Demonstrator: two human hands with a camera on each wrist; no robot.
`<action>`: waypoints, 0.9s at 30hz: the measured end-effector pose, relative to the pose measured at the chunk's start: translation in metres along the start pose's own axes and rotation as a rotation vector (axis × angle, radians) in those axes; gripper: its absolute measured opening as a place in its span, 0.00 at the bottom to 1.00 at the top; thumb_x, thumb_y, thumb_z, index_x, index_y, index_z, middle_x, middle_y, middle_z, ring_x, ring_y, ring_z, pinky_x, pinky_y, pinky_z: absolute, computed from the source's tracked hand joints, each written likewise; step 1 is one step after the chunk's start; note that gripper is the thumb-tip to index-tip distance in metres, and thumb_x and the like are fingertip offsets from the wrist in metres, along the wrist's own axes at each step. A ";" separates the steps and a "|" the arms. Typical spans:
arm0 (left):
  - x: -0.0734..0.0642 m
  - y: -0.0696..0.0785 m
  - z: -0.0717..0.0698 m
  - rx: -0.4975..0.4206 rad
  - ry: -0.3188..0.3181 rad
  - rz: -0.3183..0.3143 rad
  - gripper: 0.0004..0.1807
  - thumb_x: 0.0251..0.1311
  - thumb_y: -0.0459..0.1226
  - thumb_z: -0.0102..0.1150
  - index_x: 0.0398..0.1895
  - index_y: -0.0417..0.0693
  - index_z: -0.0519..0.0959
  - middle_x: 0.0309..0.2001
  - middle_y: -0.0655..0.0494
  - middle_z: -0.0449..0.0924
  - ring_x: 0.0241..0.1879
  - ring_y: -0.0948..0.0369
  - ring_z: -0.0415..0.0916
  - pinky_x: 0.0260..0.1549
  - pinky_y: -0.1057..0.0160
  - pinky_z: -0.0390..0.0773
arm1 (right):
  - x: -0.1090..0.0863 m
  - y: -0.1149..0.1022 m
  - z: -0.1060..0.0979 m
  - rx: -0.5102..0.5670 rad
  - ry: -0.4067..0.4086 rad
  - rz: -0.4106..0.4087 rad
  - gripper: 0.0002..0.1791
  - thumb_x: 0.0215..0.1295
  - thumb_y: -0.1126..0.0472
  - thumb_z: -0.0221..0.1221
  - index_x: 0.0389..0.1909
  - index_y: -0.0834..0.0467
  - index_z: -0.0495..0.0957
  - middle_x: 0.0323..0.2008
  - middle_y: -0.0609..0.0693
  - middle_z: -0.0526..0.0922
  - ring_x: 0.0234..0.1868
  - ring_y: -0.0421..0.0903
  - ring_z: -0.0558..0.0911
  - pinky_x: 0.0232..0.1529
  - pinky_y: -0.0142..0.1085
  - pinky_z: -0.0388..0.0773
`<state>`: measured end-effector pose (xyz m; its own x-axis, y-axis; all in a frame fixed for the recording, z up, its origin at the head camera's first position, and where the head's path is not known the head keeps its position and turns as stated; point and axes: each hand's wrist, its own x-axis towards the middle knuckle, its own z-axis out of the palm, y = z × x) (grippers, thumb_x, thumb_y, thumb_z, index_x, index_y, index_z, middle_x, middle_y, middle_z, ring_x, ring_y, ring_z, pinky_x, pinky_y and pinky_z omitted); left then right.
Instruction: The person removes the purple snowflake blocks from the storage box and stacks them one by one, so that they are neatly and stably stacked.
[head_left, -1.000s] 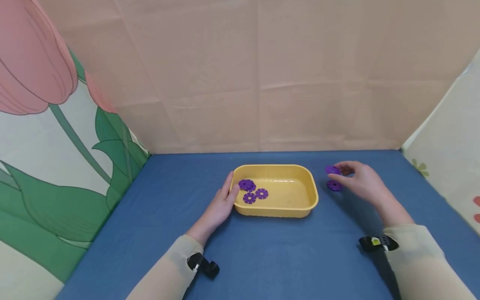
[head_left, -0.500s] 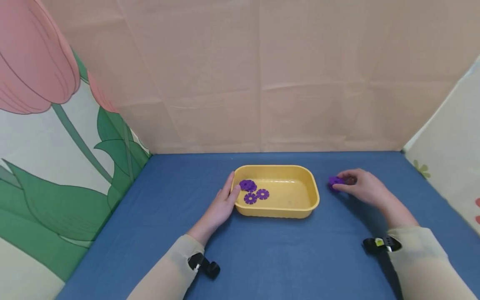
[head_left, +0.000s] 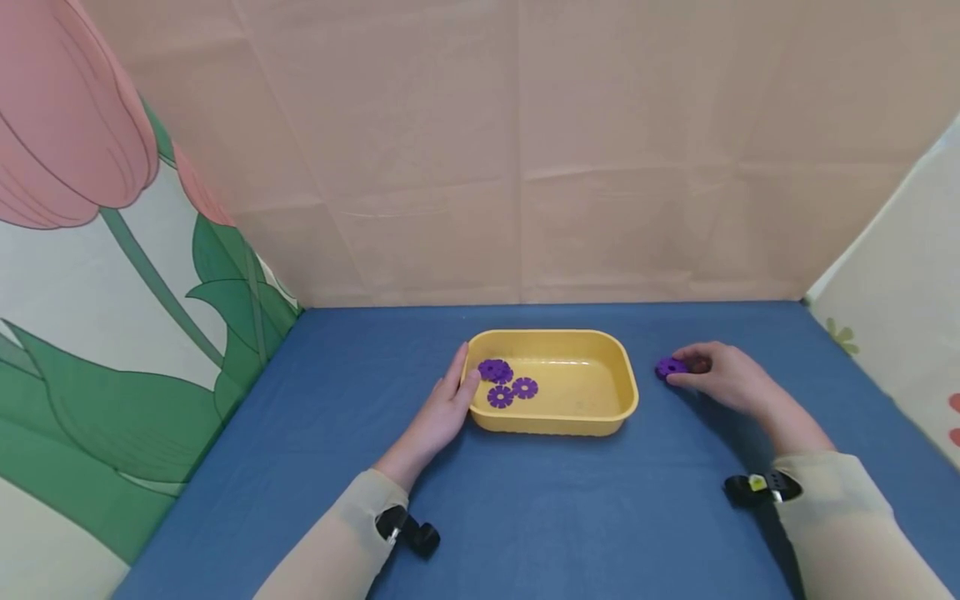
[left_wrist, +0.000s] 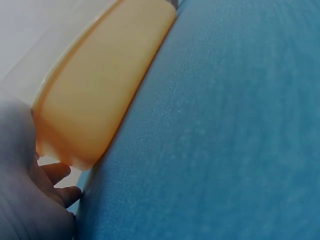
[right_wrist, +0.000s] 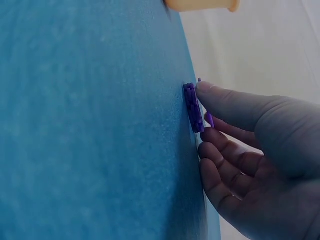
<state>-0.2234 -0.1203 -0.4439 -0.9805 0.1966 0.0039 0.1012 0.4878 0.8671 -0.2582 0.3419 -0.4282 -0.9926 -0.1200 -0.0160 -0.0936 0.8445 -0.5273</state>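
Observation:
A shallow yellow tub [head_left: 581,425] rests on the blue cloth, with several purple notched discs [head_left: 500,397] lying in its left end. My left hand [head_left: 437,417] grips that end, thumb over the rim and fingers along the outer wall. To the right of the tub, a small stack of purple notched discs [right_wrist: 192,107] lies on the cloth. Just over this stack my right hand [head_left: 731,377] pinches one thin purple disc [right_wrist: 210,120] between thumb and fingers. Whether that disc touches the stack, I cannot tell.
Blue cloth [head_left: 555,517] covers the table around the tub and in front of it. A beige sheet [head_left: 517,167] rises behind the table's back edge. Printed flower panels stand at the left [head_left: 112,333] and right [head_left: 900,308].
My right hand has come down with its disc, from above the stack to right at it. The left hand and the tub have stayed in place.

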 end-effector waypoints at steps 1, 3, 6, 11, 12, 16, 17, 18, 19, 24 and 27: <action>0.000 0.000 0.000 0.000 0.000 0.000 0.37 0.89 0.60 0.37 0.93 0.70 0.42 0.90 0.57 0.48 0.88 0.43 0.39 0.83 0.35 0.39 | 0.000 0.000 0.000 0.001 -0.002 -0.003 0.34 0.75 0.47 0.73 0.66 0.71 0.81 0.55 0.69 0.84 0.50 0.63 0.80 0.51 0.61 0.81; 0.000 0.000 0.000 -0.001 0.000 -0.001 0.37 0.89 0.60 0.37 0.93 0.70 0.42 0.90 0.57 0.48 0.88 0.43 0.39 0.83 0.35 0.39 | 0.000 0.001 0.001 0.003 -0.007 -0.006 0.34 0.75 0.47 0.73 0.66 0.71 0.81 0.55 0.70 0.84 0.51 0.63 0.80 0.52 0.62 0.80; 0.000 0.000 0.000 0.000 -0.001 -0.001 0.37 0.89 0.60 0.37 0.93 0.70 0.42 0.90 0.58 0.47 0.88 0.43 0.39 0.83 0.36 0.39 | 0.000 0.002 0.001 0.006 -0.013 -0.006 0.35 0.75 0.47 0.72 0.67 0.71 0.80 0.56 0.70 0.84 0.52 0.64 0.80 0.54 0.64 0.80; 0.000 0.000 0.000 0.002 -0.002 -0.002 0.37 0.89 0.60 0.37 0.93 0.70 0.42 0.90 0.58 0.47 0.88 0.44 0.38 0.84 0.36 0.38 | 0.000 0.003 0.002 0.011 -0.017 0.003 0.35 0.75 0.47 0.72 0.68 0.71 0.79 0.57 0.71 0.83 0.53 0.65 0.80 0.54 0.65 0.80; -0.001 0.000 0.000 0.002 -0.002 -0.004 0.37 0.89 0.60 0.37 0.93 0.70 0.42 0.90 0.58 0.47 0.88 0.44 0.38 0.84 0.36 0.38 | 0.000 0.003 0.002 0.011 -0.019 0.006 0.35 0.75 0.47 0.72 0.68 0.71 0.79 0.58 0.71 0.83 0.53 0.65 0.80 0.54 0.65 0.80; -0.001 0.001 0.000 0.001 -0.003 -0.005 0.37 0.89 0.60 0.37 0.93 0.71 0.42 0.90 0.58 0.47 0.88 0.43 0.38 0.83 0.36 0.38 | 0.000 0.004 0.002 0.016 -0.026 0.017 0.36 0.75 0.47 0.72 0.69 0.71 0.79 0.59 0.72 0.82 0.54 0.66 0.80 0.55 0.66 0.80; -0.001 0.001 0.000 0.000 -0.003 -0.005 0.37 0.89 0.60 0.37 0.93 0.71 0.42 0.90 0.59 0.47 0.88 0.44 0.38 0.84 0.36 0.38 | 0.000 0.004 0.002 0.016 -0.027 0.018 0.36 0.76 0.47 0.72 0.69 0.71 0.78 0.59 0.72 0.82 0.54 0.66 0.80 0.56 0.66 0.80; -0.001 0.002 0.000 0.000 -0.003 -0.004 0.37 0.89 0.60 0.37 0.93 0.71 0.42 0.90 0.59 0.47 0.88 0.44 0.38 0.84 0.36 0.38 | 0.000 0.004 0.002 0.015 -0.027 0.020 0.36 0.76 0.47 0.72 0.69 0.71 0.78 0.59 0.72 0.82 0.55 0.66 0.80 0.56 0.66 0.79; 0.000 0.002 0.000 0.001 -0.003 -0.002 0.37 0.89 0.60 0.37 0.93 0.70 0.42 0.90 0.59 0.47 0.88 0.44 0.38 0.84 0.37 0.38 | 0.000 0.004 0.001 0.016 -0.028 0.021 0.36 0.76 0.47 0.72 0.70 0.71 0.78 0.59 0.72 0.82 0.55 0.66 0.80 0.56 0.66 0.79; 0.000 0.001 0.001 0.003 -0.004 0.008 0.37 0.89 0.59 0.37 0.93 0.69 0.42 0.90 0.58 0.47 0.88 0.47 0.40 0.84 0.39 0.38 | -0.001 0.003 0.001 0.022 -0.028 0.019 0.36 0.76 0.48 0.72 0.71 0.71 0.77 0.60 0.73 0.81 0.56 0.67 0.80 0.57 0.67 0.79; 0.000 0.001 0.001 -0.003 -0.005 0.005 0.37 0.89 0.59 0.37 0.93 0.69 0.42 0.90 0.58 0.47 0.88 0.46 0.40 0.84 0.38 0.38 | -0.002 0.002 0.001 0.030 -0.018 0.017 0.37 0.76 0.49 0.72 0.72 0.72 0.76 0.61 0.73 0.81 0.57 0.68 0.79 0.59 0.68 0.78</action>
<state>-0.2236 -0.1190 -0.4433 -0.9790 0.2036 0.0056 0.1056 0.4839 0.8687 -0.2568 0.3437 -0.4300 -0.9924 -0.1159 -0.0406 -0.0744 0.8306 -0.5518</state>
